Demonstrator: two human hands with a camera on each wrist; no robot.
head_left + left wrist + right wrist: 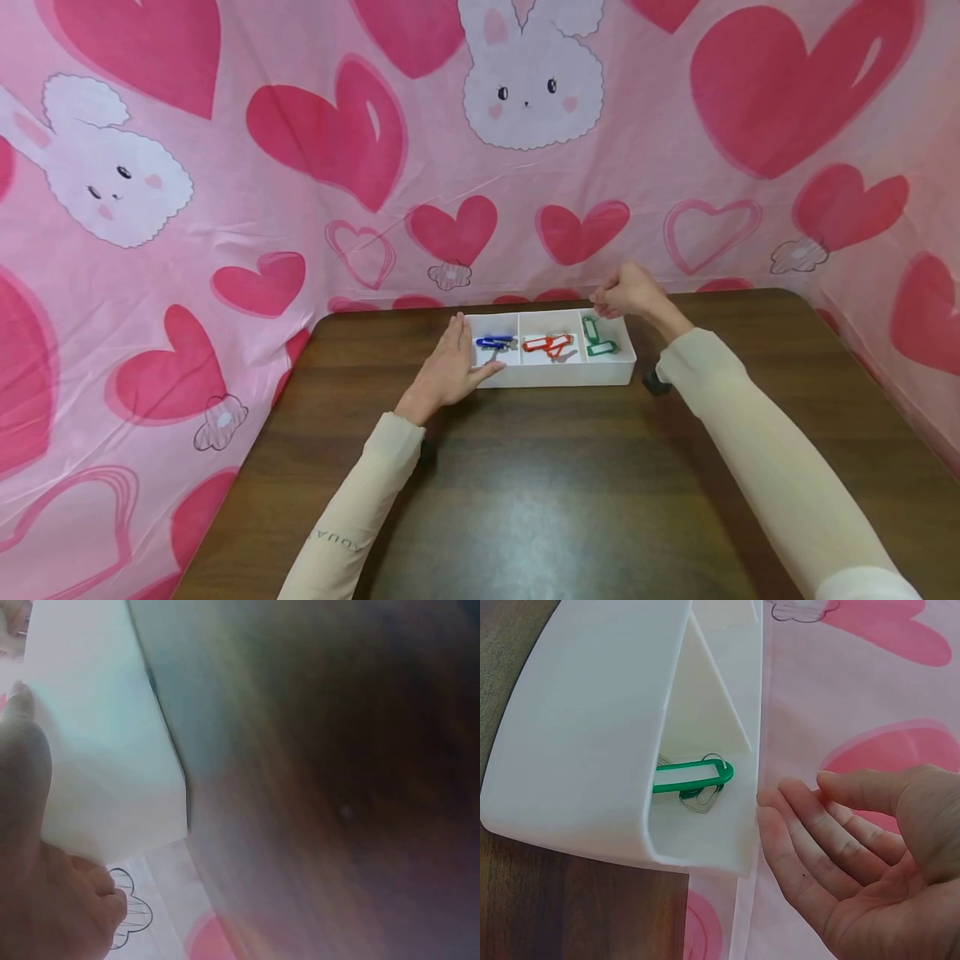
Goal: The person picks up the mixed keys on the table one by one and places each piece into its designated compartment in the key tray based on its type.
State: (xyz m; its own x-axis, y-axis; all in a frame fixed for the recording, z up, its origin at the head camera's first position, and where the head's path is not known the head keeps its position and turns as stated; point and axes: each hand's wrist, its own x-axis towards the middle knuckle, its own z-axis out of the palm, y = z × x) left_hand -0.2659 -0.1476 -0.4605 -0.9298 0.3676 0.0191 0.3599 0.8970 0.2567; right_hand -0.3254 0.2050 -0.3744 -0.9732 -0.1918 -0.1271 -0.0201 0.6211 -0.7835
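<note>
A white three-section tray (555, 376) sits near the table's back edge. Its left section has blue key tags (491, 342), the middle has red key tags (537, 343), and the right has green key tags (602, 348); metal keys show beside the blue and red ones. My left hand (445, 364) lies against the tray's left end, fingers extended, thumb over the front rim. Behind the right section's back corner is my right hand (628, 292). In the right wrist view its fingers (832, 844) are loosely bent beside the rim, with nothing visible between them.
The brown wooden table (555, 483) stretches in front of the tray. A pink cloth (517, 183) with hearts and rabbits hangs close behind the table and along both sides. A small dark object (656, 382) shows under the right wrist.
</note>
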